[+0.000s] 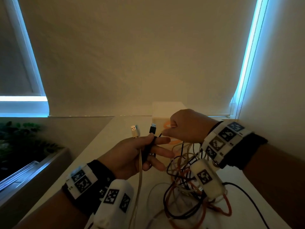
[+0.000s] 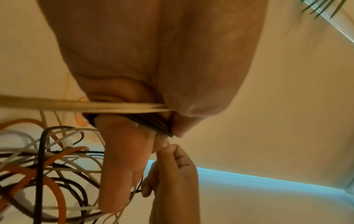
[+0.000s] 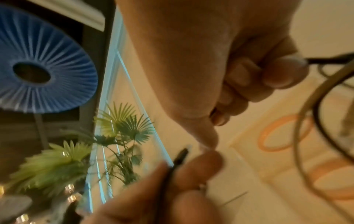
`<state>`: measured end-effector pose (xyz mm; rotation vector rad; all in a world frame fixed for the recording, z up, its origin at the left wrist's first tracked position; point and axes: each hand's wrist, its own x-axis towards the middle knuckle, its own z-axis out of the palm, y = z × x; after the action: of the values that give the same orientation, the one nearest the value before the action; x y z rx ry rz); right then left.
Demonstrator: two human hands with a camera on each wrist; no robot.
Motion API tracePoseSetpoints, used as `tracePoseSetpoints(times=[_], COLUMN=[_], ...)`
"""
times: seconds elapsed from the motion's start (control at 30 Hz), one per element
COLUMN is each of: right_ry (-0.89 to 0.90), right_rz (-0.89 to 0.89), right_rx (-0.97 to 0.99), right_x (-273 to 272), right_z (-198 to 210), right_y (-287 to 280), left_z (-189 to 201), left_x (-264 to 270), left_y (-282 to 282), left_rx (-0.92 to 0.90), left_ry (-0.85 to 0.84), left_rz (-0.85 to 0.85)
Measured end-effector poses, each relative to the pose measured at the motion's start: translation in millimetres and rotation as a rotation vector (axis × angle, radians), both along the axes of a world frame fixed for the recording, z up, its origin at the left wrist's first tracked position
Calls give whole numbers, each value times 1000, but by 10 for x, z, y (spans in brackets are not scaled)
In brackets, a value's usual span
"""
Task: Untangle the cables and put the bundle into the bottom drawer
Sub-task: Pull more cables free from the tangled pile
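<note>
Two hands (image 1: 132, 156) (image 1: 184, 126) grip cables (image 1: 186, 184); drawer unit (image 1: 162, 113) behind.

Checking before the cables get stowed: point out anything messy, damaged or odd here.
Most cables remain a knotted heap of black, white and orange loops on the table. The left hand grips only two freed plug ends; the right hand pinches a thin black strand. No damage shows.

Drawer unit (image 1: 162, 113) mostly hidden behind hands; cable tangle (image 1: 186, 187) cut off below.
</note>
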<state>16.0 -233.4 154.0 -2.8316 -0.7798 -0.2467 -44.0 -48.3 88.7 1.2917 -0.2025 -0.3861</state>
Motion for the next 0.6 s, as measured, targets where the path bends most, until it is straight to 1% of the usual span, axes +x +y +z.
tracePoseSetpoints(times=[0.03, 0.13, 0.2, 0.27, 0.33, 0.4, 0.47, 0.53, 0.6], right_ry=[41, 209, 358, 446, 389, 307, 289, 287, 268], right_rz=[11, 56, 121, 193, 219, 246, 277, 306, 330], right_rx=[35, 251, 379, 507, 484, 450, 470, 469, 458], right_x=[-23, -152, -267, -352, -382, -348, -300, -240, -181], right_z=[34, 20, -95, -274, -452, -598, -668, -713, -753], right_y=[27, 126, 174, 195, 174, 117, 40, -26, -80], left_z=[-2, -19, -23, -3, 50, 116, 173, 216, 233], left_x=[7, 46, 84, 129, 168, 196, 223, 235, 237], left_y=[-24, -101, -125, -125, -131, -116, -99, -77, -57], left_rx=[-6, -64, -157, -225, -315, -461, -568, -618, -625], left_ry=[25, 72, 82, 81, 70, 61, 52, 42, 33], left_rz=[19, 153, 256, 318, 346, 352, 349, 338, 314])
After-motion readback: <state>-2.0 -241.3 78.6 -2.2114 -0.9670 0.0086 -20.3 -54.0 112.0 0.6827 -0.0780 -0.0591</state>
